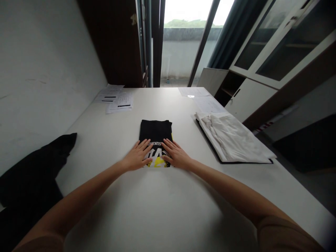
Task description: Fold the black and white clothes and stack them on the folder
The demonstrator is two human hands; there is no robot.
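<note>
A black garment (pixel 155 130), folded into a neat rectangle, lies flat on the white table in front of me. White lettering and a yellow-and-white print show on its near half. My left hand (pixel 137 154) rests flat on its left side, fingers spread and pointing away from me. On the right side lies my right hand (pixel 176 154), also flat with its fingers apart. Both palms reach past the garment's edges onto the table, and parts of the print are hidden beneath the fingers.
Folded white cloth (pixel 231 134) with a black layer under it lies on the table (pixel 160 206) at the right. Papers lie at the far left (pixel 119 101) and far right (pixel 194 92). Black fabric (pixel 39 164) hangs over the left edge. A wall stands left, cabinets right.
</note>
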